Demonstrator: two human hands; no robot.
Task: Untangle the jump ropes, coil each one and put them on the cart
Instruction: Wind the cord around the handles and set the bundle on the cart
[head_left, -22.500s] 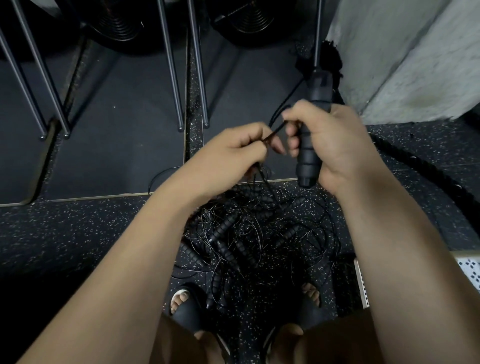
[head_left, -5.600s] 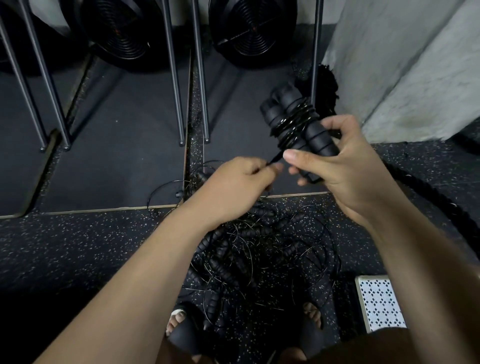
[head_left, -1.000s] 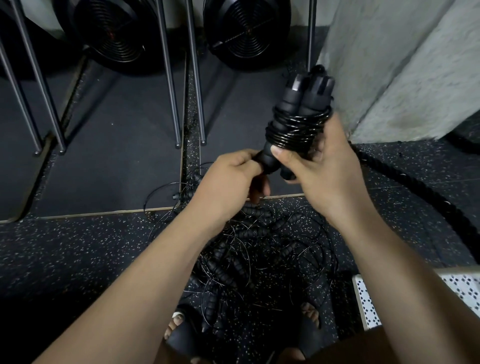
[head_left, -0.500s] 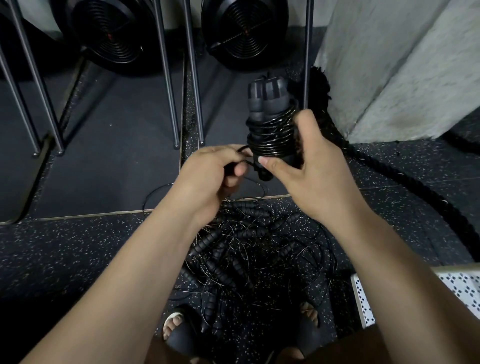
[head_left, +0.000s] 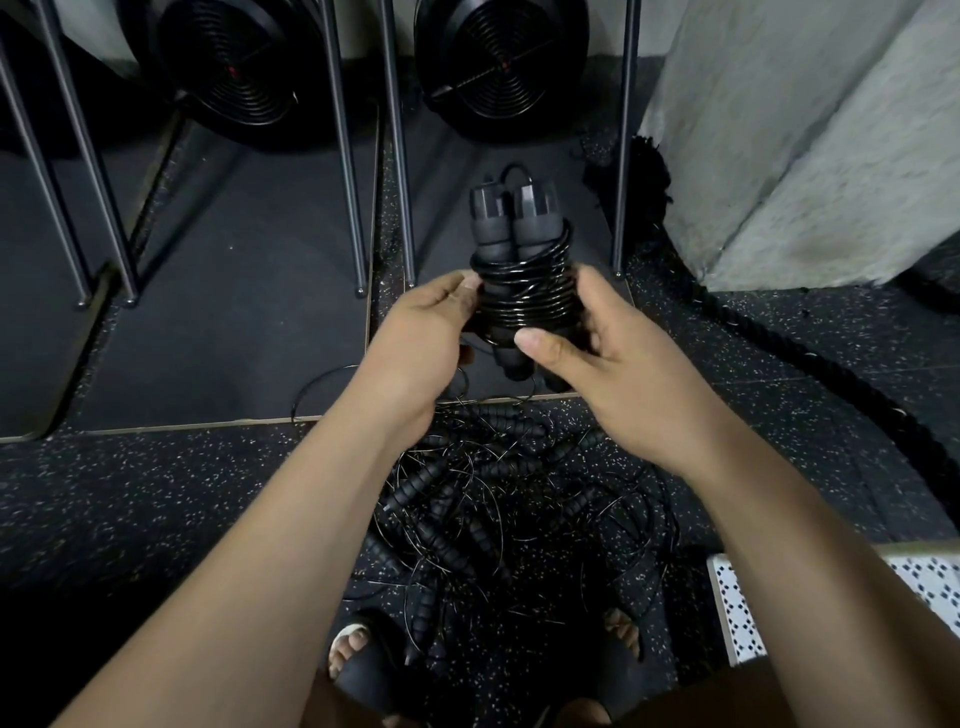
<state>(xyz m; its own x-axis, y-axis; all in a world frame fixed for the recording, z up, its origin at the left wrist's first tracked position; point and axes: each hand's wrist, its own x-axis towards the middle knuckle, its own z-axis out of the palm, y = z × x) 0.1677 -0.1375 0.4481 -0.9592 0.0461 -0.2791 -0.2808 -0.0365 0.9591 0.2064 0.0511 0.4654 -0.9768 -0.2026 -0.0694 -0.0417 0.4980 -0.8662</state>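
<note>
Tangled pile (head_left: 498, 519) of jump ropes: on the floor (head_left: 156, 493) at 6 o'clock; thin cords, judged light, springy, apt to snag; lift by a foam handle (head_left: 415, 491). Coiled rope (head_left: 524, 296): at centre, cord wound round its paired handles (head_left: 511, 223); grip over the windings. Left hand (head_left: 421, 338) curls round its 9 o'clock side, right hand (head_left: 618, 358) its 3 o'clock side, thumb across the lower turns

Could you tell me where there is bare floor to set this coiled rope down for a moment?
The dark mat between the metal legs is bare, and so is the speckled floor left of the tangled pile. The pile crowds the floor by the feet, and a thick rope crosses the right side.
</note>
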